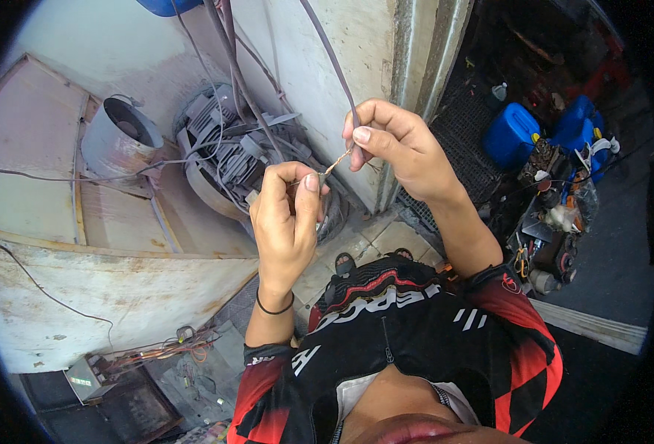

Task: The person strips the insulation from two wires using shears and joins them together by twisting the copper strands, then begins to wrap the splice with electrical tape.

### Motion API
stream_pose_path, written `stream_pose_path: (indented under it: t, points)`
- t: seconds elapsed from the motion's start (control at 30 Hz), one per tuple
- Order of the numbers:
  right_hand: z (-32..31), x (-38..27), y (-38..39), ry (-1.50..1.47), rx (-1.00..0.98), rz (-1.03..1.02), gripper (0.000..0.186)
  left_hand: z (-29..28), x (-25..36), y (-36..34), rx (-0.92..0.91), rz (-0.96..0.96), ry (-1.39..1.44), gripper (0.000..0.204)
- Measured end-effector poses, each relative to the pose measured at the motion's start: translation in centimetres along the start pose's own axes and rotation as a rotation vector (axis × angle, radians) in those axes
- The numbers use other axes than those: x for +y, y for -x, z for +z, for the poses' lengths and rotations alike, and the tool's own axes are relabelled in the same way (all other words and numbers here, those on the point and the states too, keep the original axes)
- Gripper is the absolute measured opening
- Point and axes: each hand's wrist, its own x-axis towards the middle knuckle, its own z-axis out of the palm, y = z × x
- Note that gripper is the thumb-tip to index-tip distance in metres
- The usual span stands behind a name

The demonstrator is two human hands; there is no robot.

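Note:
My right hand (pixel 397 148) pinches a purple-grey cable (pixel 327 52) that hangs from above, close to its bared, twisted copper strands (pixel 340 159). Lower and to the left, my left hand (pixel 286 211) has thumb and forefinger closed on the other end of these strands, where a thin wire seems to join; its other fingers are partly hidden. Behind my hands a grey, dusty motor (pixel 216 140) with several cables over it sits beside a white wall (pixel 319 89).
A rusty white curved casing (pixel 61 296) with a metal duct (pixel 120 137) fills the left. At right, blue jerrycans (pixel 510 135) stand by a heap of tools (pixel 545 229) beside a dark mesh mat (pixel 460 148). A small metal box (pixel 86 381) with wiring lies lower left. Floor tiles (pixel 371 237) show below.

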Motion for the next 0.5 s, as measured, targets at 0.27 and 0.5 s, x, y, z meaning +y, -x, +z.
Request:
stream_pose_path:
  t: [0.27,0.5]
  points:
    - [2.0,-1.1,0.9,0.159,0.08,-0.207,0.018,-0.9,0.7,0.0,0.072,0.13,-0.098,0.006]
    - [1.8,-3.1,0.0,0.754,-0.045,-0.496,0.016,-2.3,2.6,0.0,0.012,0.027,0.089,0.012]
